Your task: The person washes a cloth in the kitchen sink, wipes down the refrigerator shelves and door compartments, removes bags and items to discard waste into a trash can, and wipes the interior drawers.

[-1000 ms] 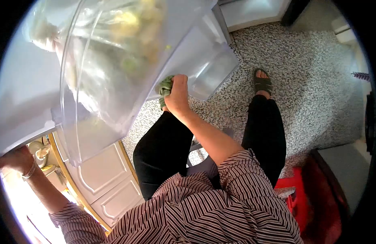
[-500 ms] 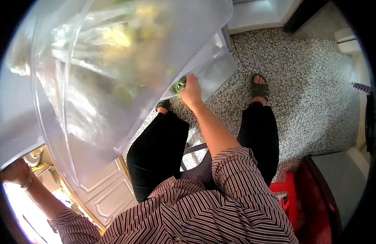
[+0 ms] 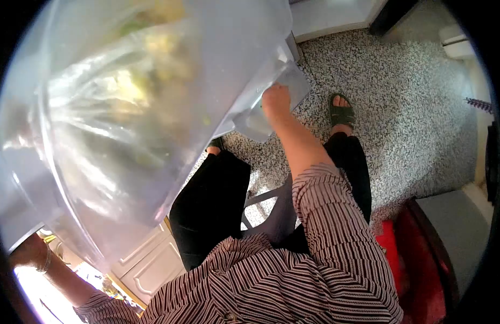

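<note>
A large, creased sheet of clear plastic (image 3: 98, 210) fills the upper left, close to the camera. Yellow and green shapes (image 3: 125, 89) show blurred in or behind it; I cannot tell what they are. At the far left, my left hand (image 3: 29, 252) is at the plastic's lower edge, its fingers dark and hidden. My right hand (image 3: 276, 100) is closed at the plastic's lower right part (image 3: 255, 127), in front of my feet. Only a speck of the green cloth (image 3: 261, 106) shows beside its fingers; the rest is covered.
Speckled floor (image 3: 390, 97) lies around my sandalled feet (image 3: 341, 110). A grey stool or chair (image 3: 271, 210) is below me. White cabinet doors (image 3: 152, 270) stand at lower left. A red object (image 3: 423, 270) and a grey-topped piece (image 3: 455, 227) are at right.
The plastic has shifted left and down, and its lower right part has gone from flat to crumpled. My right hand has moved right and slightly up; its green cloth is now mostly hidden.
</note>
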